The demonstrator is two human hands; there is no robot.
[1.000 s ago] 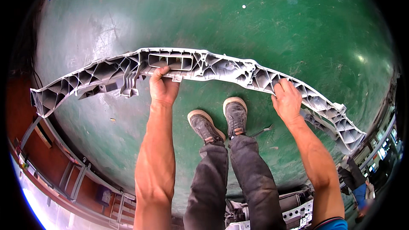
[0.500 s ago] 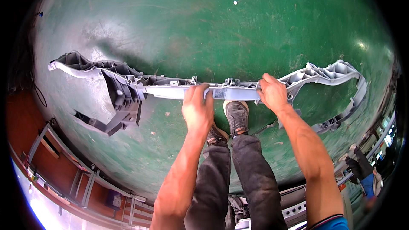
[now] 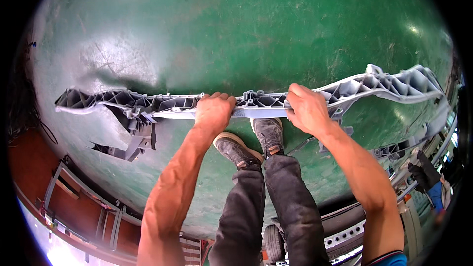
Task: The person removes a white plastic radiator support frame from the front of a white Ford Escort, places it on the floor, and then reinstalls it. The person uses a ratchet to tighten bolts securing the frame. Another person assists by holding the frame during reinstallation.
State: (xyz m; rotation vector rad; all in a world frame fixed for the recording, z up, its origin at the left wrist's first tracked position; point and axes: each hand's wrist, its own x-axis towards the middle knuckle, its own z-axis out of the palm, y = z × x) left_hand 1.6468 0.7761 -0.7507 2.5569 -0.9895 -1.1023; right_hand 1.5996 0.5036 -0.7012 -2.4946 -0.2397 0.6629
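Observation:
A long grey plastic frame, like a car's front-end carrier [image 3: 261, 112], stretches across in front of me above the green floor. Its top side has ribbed cells, and a bracketed leg hangs down at either end. My left hand [image 3: 214, 112] is wrapped over the middle bar, left of its centre. Farther right along the same bar, my right hand [image 3: 308, 110] grips it with fingers over the top edge. The right end appears higher than the left. My thumbs and the bar's underside are partly hidden.
My shoes [image 3: 268, 134] stand on the green floor [image 3: 236, 39] just below the bar. At lower left is a metal-framed rack [image 3: 54, 182] with brown panels. A tire [image 3: 274, 242] lies behind my legs, and another person [image 3: 431, 182] shows at the right rim.
The frame has tilted, its right end rising and its ribbed top turning more into view. My left hand has shifted slightly left with it. My left foot has moved out to the left.

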